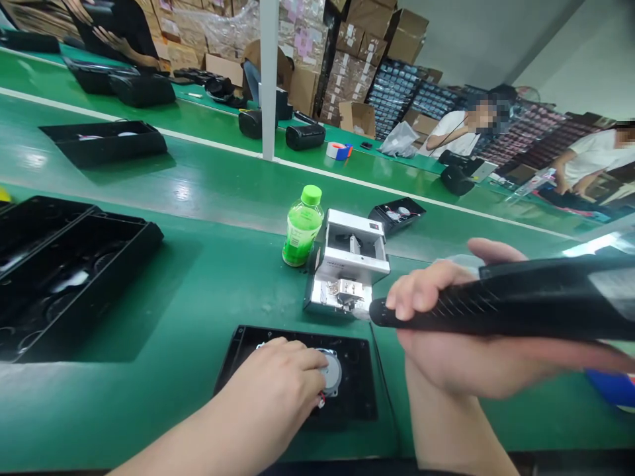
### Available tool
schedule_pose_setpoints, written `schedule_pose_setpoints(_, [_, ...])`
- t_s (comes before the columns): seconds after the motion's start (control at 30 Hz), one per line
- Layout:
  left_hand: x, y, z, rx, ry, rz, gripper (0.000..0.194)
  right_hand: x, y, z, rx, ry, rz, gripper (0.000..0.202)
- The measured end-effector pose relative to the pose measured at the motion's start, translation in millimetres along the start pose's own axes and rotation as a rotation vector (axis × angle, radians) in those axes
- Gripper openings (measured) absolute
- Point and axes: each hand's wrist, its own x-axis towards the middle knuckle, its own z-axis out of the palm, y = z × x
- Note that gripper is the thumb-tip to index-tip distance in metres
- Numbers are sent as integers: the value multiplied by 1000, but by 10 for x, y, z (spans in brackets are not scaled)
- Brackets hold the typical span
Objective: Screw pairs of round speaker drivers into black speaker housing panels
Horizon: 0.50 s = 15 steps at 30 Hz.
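A black panel (354, 390) lies on the green bench in front of me. A round silver speaker (333, 373) sits on it, with a small bit of red wire at its lower edge. My left hand (285, 377) rests over the panel, its fingers bent onto the speaker and hiding part of it. Raised at the right, my right hand (446, 344) is closed around a black electric screwdriver (516, 297), whose nose points left. That nose is beside a silver screw feeder (352, 258) standing behind the panel.
A green-capped bottle (302, 228) stands beside the feeder. Open black housings (114, 264) lie at the left, another housing (397, 213) behind the feeder. A white post (268, 79) rises from the line. Co-workers (454, 132) sit across, near a tape roll (337, 151) and stacked cartons (352, 73).
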Motion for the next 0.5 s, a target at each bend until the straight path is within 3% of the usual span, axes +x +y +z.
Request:
schedule_pose_setpoints(0.23, [-16, -16, 19, -57, 27, -21, 11, 126, 360, 184, -36, 29, 11, 78])
schedule_pose_setpoints(0.5, [21, -13, -19, -102, 12, -31, 10, 126, 391, 164, -97, 26, 56, 83])
